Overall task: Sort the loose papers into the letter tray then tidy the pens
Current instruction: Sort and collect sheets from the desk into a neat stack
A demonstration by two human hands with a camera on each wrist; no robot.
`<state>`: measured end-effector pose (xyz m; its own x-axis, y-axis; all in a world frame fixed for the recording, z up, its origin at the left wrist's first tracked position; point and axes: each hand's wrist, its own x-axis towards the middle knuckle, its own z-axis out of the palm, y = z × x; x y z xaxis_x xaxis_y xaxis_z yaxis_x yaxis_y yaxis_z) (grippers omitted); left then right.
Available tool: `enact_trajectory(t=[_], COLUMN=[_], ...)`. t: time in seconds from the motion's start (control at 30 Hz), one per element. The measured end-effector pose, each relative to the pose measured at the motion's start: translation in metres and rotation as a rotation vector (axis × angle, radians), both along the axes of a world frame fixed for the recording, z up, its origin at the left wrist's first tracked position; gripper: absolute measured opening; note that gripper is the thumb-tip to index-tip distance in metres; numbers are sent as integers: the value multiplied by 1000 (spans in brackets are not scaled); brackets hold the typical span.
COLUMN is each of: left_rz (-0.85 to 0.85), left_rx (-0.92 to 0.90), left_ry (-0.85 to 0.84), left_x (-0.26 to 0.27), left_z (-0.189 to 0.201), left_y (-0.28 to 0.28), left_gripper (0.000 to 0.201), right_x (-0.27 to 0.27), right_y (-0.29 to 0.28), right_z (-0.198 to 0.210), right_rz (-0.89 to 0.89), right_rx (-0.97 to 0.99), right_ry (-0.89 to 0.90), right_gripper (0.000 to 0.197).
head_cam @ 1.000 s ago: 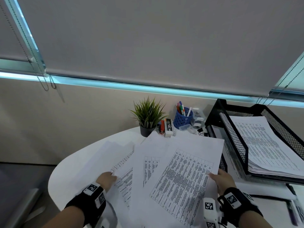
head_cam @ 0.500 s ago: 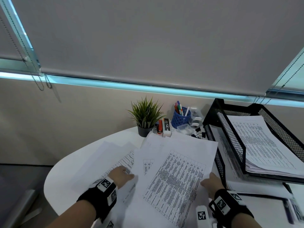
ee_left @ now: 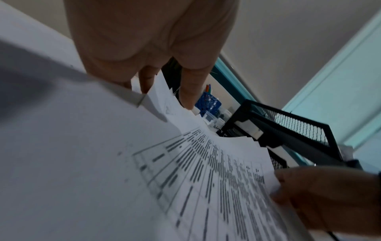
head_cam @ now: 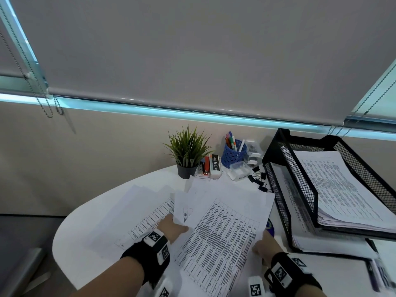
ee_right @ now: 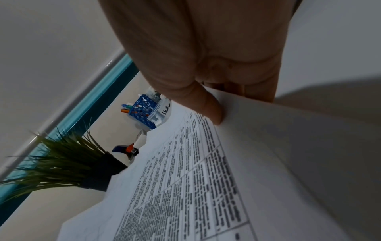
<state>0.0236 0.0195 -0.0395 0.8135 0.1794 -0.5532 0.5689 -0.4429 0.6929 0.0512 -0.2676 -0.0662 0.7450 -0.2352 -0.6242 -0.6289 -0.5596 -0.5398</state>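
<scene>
Since the earlier pictures the left hand (head_cam: 171, 227) had moved to the right, from the far left sheets to the left edge of the printed sheets (head_cam: 222, 236), and the right hand (head_cam: 264, 246) had come nearer to it, so the sheets lay more gathered between the two hands. The printed sheets were in the middle of the white table (head_cam: 85, 228), just to the left of the letter tray (head_cam: 300, 189), with more loose papers (head_cam: 137, 211) spread out to the left of them. In the left wrist view the fingers (ee_left: 187, 91) of the left hand were fairly straight and reached into the edges of the sheets, with the thumb on top; I could not tell for sure if they pinched a sheet. In the right wrist view the thumb of the right hand (ee_right: 206, 65) pressed on top of the right edge of the sheets and the other fingers were under it, so this hand gripped the paper. The letter tray was black mesh and its upper level already held a stack of papers (head_cam: 347, 194). Behind the sheets stood a blue pen cup (head_cam: 233, 156) with coloured pens in it, and to its left a small green plant (head_cam: 188, 151) in a dark pot. Some black binder clips (head_cam: 257, 179) lay between the cup and the tray.
</scene>
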Motion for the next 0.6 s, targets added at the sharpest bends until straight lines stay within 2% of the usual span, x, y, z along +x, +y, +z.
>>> enact_trajectory(t=[0.07,0.23,0.4,0.53,0.6], left_rz=[16,-33,-61,-152,-214], left_rx=[-60,-209,-297,-308,-222], left_ry=[9,65,82,84,66], left_x=[1,-6,-10,-15,-18], left_z=[-1,-7,-11,-5,1], left_y=[-1,5,9,4,3], left_gripper=[42,53,54,67,57], right_x=[-2,-7,-16,-20,-20], right_y=[1,-4,0,1,-2], right_z=[2,2,4,9,8], right_rz=[23,-4,-6,71,74], right_rx=[-9,86,148,93,87], right_ry=[-10,-5,-77,-88,-100], right_gripper=[17,35,37,15,18])
